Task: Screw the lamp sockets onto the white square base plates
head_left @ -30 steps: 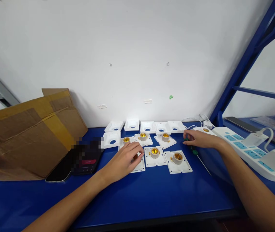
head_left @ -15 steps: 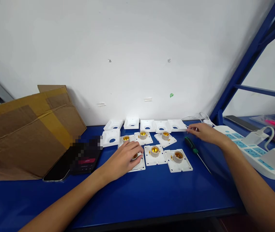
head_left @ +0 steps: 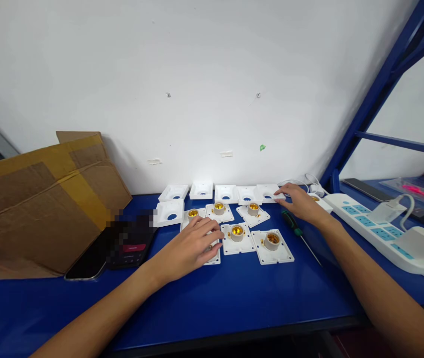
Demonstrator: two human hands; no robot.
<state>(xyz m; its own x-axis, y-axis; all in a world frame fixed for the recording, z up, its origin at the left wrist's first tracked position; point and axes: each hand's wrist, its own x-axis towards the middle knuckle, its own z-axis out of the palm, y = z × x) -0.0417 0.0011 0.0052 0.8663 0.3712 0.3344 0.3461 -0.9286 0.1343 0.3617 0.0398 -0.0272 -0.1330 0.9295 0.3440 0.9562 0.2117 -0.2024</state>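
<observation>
Several white square lamp-holder plates with brass sockets (head_left: 237,237) lie in a cluster on the blue bench (head_left: 234,303). Behind them runs a row of white covers with round holes (head_left: 226,193). My left hand (head_left: 193,244) rests, fingers curled, over the front-left lamp holder (head_left: 212,254), hiding most of it. My right hand (head_left: 297,200) reaches to the rightmost white cover (head_left: 269,193), its fingertips on the cover's edge. A green-handled screwdriver (head_left: 294,227) lies loose on the bench just under my right wrist.
A flattened cardboard box (head_left: 40,204) leans at the left, with a dark phone (head_left: 85,266) beside it. A white power strip (head_left: 383,231) with plugs and a white cable sits at the right. Blue shelf posts (head_left: 379,84) rise at the right.
My right hand let go of the green screwdriver, which now lies on the bench, and moved back and left to the rightmost white cover. My left hand stayed on the front-left lamp holder.
</observation>
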